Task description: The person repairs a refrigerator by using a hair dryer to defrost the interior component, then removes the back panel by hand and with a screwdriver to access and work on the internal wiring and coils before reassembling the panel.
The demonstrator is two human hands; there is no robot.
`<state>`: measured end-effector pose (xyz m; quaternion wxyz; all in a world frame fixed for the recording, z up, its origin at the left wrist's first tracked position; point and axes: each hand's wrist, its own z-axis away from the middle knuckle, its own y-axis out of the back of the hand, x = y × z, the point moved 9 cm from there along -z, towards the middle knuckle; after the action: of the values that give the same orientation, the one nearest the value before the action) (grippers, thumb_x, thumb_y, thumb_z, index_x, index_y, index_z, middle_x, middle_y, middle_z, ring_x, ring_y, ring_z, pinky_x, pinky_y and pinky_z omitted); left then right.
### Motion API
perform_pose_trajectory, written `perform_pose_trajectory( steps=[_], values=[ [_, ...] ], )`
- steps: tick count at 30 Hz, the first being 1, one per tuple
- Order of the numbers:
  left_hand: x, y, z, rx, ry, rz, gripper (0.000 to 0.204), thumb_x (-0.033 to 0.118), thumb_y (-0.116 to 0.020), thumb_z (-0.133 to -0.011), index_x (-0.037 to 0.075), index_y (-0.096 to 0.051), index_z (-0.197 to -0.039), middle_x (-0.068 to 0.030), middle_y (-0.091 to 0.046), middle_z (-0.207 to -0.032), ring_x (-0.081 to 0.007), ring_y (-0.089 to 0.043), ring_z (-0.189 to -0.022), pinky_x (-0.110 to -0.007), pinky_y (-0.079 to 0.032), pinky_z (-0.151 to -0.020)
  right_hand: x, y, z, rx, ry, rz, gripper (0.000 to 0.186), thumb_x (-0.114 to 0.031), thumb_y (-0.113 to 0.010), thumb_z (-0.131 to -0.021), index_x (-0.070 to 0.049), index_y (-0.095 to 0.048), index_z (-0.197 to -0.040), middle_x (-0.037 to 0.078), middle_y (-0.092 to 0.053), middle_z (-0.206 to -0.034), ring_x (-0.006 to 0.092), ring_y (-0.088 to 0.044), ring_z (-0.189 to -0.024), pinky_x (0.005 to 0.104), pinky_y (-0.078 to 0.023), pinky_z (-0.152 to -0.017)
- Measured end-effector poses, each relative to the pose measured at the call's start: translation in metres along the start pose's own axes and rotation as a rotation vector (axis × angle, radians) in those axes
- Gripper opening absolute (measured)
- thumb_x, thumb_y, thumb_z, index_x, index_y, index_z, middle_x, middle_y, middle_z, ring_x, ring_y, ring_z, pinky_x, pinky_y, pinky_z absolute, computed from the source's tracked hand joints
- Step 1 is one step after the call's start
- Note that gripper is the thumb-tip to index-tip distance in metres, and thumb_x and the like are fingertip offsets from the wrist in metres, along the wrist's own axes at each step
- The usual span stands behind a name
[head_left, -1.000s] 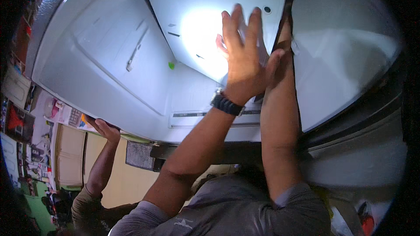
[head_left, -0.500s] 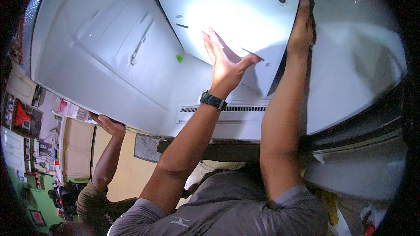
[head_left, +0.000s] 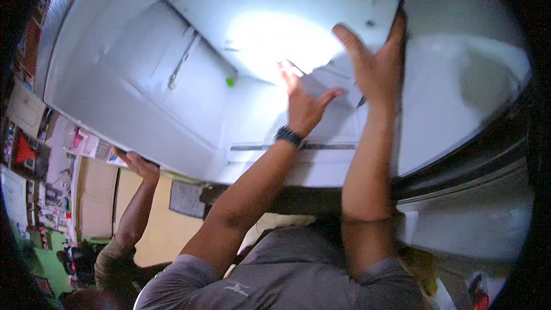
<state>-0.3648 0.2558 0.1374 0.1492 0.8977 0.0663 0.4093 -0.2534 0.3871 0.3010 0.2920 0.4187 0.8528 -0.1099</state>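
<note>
A flat white panel with slots along its far edge and a small round hole lies tilted inside a white cabinet that looks like a refrigerator. My left hand, wearing a dark wristwatch, has its fingers spread against or just above the panel's lower part; contact is hard to tell. At the panel's right edge is my right hand, thumb over the front face and fingers round the side. A bright patch of light washes out the panel's middle.
At left, another person's hand rests against the cabinet's rim. A vent grille runs along the inner wall near me. A small green spot marks the cabinet's corner. Cluttered shelves stand beyond, at far left.
The panel has tilted, so its slotted far edge now shows. My right thumb has come over its front face. My left hand has shifted slightly right and nearer to me.
</note>
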Motion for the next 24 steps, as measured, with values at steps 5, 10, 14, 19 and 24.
perform_pose_trajectory(
  steps=[5,10,14,19,24],
  values=[
    [0.046,0.085,-0.007,0.11,-0.088,0.185,0.12,0.042,-0.087,-0.072,0.006,-0.01,-0.157,-0.0223,-0.006,-0.161,-0.0393,-0.015,-0.148,-0.056,-0.034,-0.111,-0.004,-0.022,0.028,0.126,-0.117,0.008,0.084,-0.026,-0.086,-0.076,0.003,-0.036,-0.138,0.02,-0.057,-0.125,0.0277,-0.057,-0.115,0.0384,-0.046,-0.1],
    [0.141,0.144,-0.029,0.104,-0.131,0.389,0.13,0.066,-0.081,-0.065,0.016,-0.007,-0.159,-0.0131,-0.007,-0.165,-0.0379,-0.016,-0.15,-0.065,-0.03,-0.109,-0.064,-0.03,0.054,0.034,0.017,0.055,0.092,-0.028,-0.077,-0.084,0.005,-0.021,-0.15,0.027,-0.045,-0.135,0.0375,-0.05,-0.124,0.0461,-0.039,-0.105],
    [0.162,0.153,-0.02,0.078,-0.11,0.289,0.137,0.064,-0.086,-0.06,0.014,-0.006,-0.159,-0.0183,-0.009,-0.163,-0.0411,-0.019,-0.148,-0.066,-0.026,-0.11,-0.093,-0.035,0.066,-0.12,0.042,-0.133,0.092,-0.022,-0.073,-0.079,0.007,-0.022,-0.15,0.032,-0.032,-0.15,0.051,-0.034,-0.136,0.0543,-0.026,-0.114],
    [0.143,0.179,-0.002,0.257,-0.003,0.154,0.103,0.033,-0.087,-0.076,0.0,-0.024,-0.15,-0.0161,-0.045,-0.139,-0.0251,-0.045,-0.127,-0.039,-0.037,-0.107,-0.116,-0.034,0.07,-0.463,0.185,-0.317,0.089,-0.018,-0.072,-0.081,0.004,-0.022,-0.152,0.029,-0.032,-0.152,0.048,-0.03,-0.141,0.0517,-0.023,-0.117],
    [0.151,0.202,0.005,0.392,0.018,0.309,0.075,0.017,-0.071,-0.093,0.003,-0.027,-0.152,-0.0157,-0.05,-0.141,-0.0248,-0.056,-0.118,-0.036,-0.048,-0.098,-0.099,-0.059,0.08,-0.675,0.084,-0.637,0.078,-0.014,-0.07,-0.085,0.005,-0.031,-0.15,0.02,-0.037,-0.153,0.0326,-0.038,-0.141,0.0415,-0.028,-0.117]
  ],
)
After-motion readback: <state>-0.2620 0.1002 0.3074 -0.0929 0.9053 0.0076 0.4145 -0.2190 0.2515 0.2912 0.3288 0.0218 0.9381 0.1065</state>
